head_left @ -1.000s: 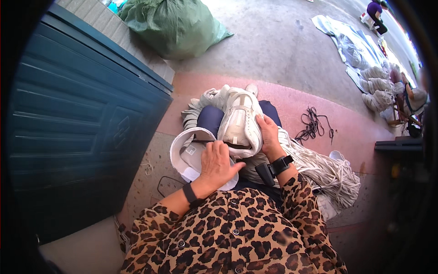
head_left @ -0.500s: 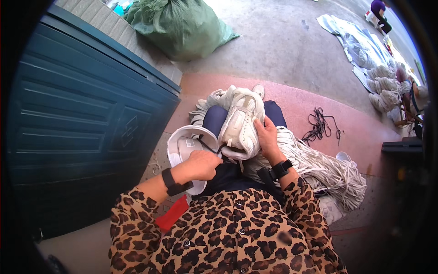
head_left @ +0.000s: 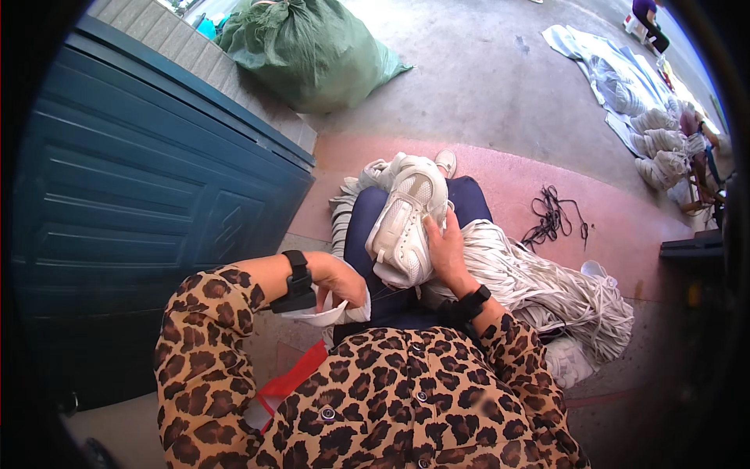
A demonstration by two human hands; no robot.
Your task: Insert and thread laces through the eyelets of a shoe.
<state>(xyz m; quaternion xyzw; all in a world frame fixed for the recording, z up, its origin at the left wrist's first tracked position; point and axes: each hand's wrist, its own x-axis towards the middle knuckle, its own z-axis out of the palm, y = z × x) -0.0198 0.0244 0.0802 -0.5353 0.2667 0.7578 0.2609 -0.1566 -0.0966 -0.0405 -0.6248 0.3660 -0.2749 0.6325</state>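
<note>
A cream-white sneaker (head_left: 402,227) with mesh panels lies across my lap, its heel end toward me. My right hand (head_left: 447,248) grips its right side, thumb on the upper. To the left, my left hand (head_left: 340,280) dips with bent fingers into a white round-rimmed container (head_left: 324,317) beside my thigh. The fingertips are mostly hidden, and I cannot make out what they pinch. Between that hand and the shoe's heel runs a faint thin line, like thread.
Bundled white laces (head_left: 539,273) spread by my right leg. Black laces (head_left: 555,217) lie on the pink floor. A green sack (head_left: 312,59) stands ahead, a dark teal door (head_left: 133,211) at left. Red material (head_left: 297,371) hangs near my left side. More white bundles (head_left: 660,144) lie far right, near another person (head_left: 647,12).
My left hand has moved left and away from the shoe's heel, down into the white container. The shoe has turned and shifted slightly toward me, with my right hand still on it.
</note>
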